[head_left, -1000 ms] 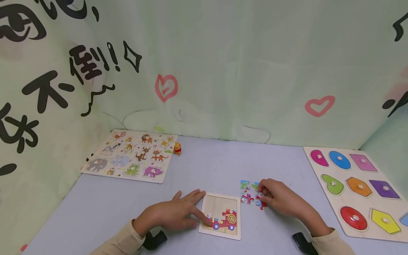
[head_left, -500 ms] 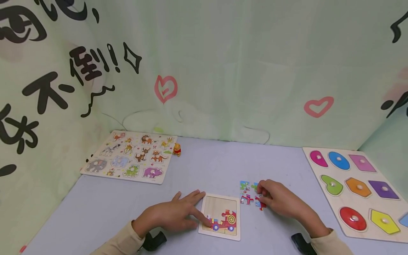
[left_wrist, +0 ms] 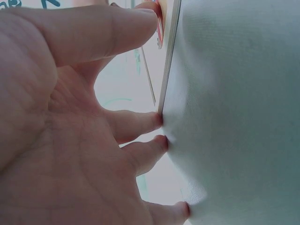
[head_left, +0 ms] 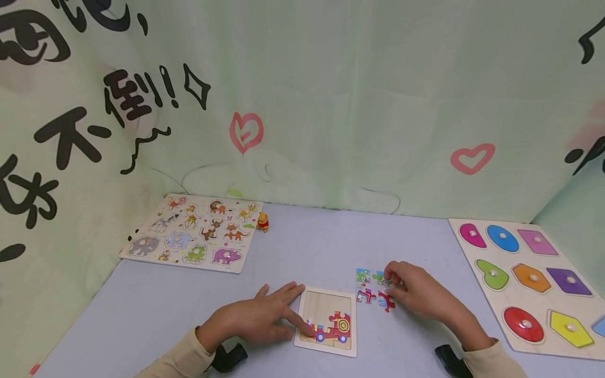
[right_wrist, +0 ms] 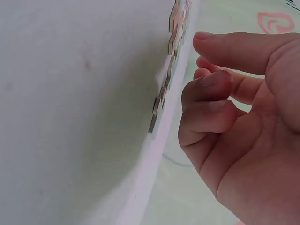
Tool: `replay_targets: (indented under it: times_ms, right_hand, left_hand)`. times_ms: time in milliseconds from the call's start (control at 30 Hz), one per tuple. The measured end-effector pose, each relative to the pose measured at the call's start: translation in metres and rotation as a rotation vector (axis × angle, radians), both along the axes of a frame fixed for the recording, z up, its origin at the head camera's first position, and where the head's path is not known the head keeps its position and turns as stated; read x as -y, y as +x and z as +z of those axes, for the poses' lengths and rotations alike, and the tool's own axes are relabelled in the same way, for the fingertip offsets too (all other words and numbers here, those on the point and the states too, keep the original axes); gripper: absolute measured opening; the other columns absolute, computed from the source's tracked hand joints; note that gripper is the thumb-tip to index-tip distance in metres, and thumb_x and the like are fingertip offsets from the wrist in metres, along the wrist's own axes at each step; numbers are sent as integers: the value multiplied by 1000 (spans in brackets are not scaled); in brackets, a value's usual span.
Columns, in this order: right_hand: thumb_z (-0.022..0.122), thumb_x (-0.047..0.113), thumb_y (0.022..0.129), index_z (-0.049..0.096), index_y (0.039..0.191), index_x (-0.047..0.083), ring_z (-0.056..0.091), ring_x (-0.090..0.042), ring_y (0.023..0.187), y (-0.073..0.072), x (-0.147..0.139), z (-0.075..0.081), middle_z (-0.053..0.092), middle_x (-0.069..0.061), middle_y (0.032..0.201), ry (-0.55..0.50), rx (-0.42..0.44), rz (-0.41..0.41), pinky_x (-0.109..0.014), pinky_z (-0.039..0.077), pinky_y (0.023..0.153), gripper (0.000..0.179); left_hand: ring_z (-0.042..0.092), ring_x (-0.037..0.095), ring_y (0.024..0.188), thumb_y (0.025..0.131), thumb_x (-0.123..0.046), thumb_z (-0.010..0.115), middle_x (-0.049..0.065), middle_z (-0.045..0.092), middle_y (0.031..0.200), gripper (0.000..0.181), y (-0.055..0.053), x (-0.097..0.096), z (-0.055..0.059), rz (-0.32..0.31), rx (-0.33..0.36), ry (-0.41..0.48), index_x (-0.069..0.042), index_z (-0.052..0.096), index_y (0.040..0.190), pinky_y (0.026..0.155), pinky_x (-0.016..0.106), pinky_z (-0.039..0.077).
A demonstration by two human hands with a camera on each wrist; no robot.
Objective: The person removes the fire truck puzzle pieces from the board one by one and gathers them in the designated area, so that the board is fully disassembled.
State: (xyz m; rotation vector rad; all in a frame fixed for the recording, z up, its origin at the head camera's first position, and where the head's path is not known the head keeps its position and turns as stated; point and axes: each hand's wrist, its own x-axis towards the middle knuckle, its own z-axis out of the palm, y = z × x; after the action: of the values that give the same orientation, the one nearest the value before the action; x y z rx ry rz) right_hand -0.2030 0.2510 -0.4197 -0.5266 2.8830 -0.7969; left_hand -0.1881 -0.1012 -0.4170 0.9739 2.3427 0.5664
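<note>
A small wooden jigsaw tray point(head_left: 325, 302) lies on the table, with joined pieces of a red vehicle picture point(head_left: 338, 331) in its lower part. My left hand point(head_left: 260, 317) rests at the tray's left side, index fingertip on the picture's left end. Its other fingers are spread and straight; in the left wrist view, fingertips touch the tray's edge and the table. Several loose jigsaw pieces point(head_left: 365, 295) lie right of the tray. Just over the rightmost ones hovers my right hand point(head_left: 420, 291), partly covering them. In the right wrist view its fingers bend loosely, thumb apart, holding nothing.
An animal peg puzzle board point(head_left: 194, 231) lies at the back left, a small yellow and red bear figure point(head_left: 262, 221) beside it. At the right is a shape peg board point(head_left: 508, 310). A pale printed curtain point(head_left: 350, 105) stands behind the table.
My right hand has lifted slightly and shifted a little right, uncovering more of the red piece under its fingers. The left hand has stayed in place on the tray.
</note>
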Motion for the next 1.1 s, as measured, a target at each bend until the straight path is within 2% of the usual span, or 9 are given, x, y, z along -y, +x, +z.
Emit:
replay_targets:
  times_ms: [133,267,367,500,633,800,1100]
  right_hand:
    - [75,3,88,65,108,5,52,-15,80,3,5,4,57,0,91,12,-48,10,-29,48,68,22]
    - [78,4,86,68,120,6,59,-27,103,13,23,10,62,-9,116,63,-168,89,-44,55,85,36]
    - [81,7,84,69,128,14,49,-40,129,25,38,12,54,-17,140,121,-231,196,-60,49,96,47]
    - [83,14,84,68,133,26,33,-47,143,37,53,9,41,-18,156,195,-203,303,-71,40,99,53]
    - [82,20,86,68,131,31,29,-50,145,42,60,4,37,-19,159,224,-131,326,-76,36,98,49]
    - [82,21,86,69,130,27,30,-51,144,44,63,0,41,-20,156,214,-72,315,-76,36,98,46]
    - [80,16,88,68,124,22,37,-45,140,45,67,-4,52,-13,142,190,-123,329,-69,37,100,38]
  left_hand:
    - [9,30,157,97,-14,67,9,26,167,38,0,0,0,-1,2,1,-45,75,119,117,71,8]
    - [9,29,157,98,-15,67,9,26,167,38,0,0,1,7,7,-1,-45,75,119,117,71,7]
    - [9,30,157,98,-15,67,8,26,167,38,0,0,1,9,8,-3,-46,75,119,116,71,7]
    - [9,30,157,98,-15,67,8,26,167,38,0,-1,1,3,5,-6,-46,75,120,116,72,8]
    - [9,30,157,98,-15,66,9,26,167,38,0,-2,0,-5,10,-2,-45,75,120,115,73,8]
    - [9,30,157,98,-16,66,9,26,167,37,-1,-2,-1,-8,8,-2,-45,75,120,115,73,8]
    - [10,30,157,97,-15,67,8,27,167,37,0,-2,1,-2,7,-10,-45,75,119,115,73,9]
